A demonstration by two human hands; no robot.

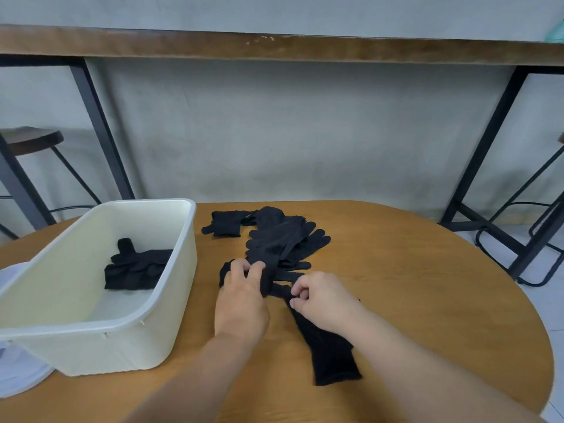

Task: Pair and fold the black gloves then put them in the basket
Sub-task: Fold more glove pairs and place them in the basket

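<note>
A pile of black gloves lies on the round wooden table, with one folded pair at its far left. One black glove stretches toward me, cuff nearest. My left hand grips the bunched finger end of a glove at the pile's near edge. My right hand pinches the long glove just right of it. A cream plastic basket stands at the left and holds a folded black pair.
A white round object sticks out from under the basket at the table's left edge. Behind the table stand a long wooden bench table with black metal legs and stools on both sides.
</note>
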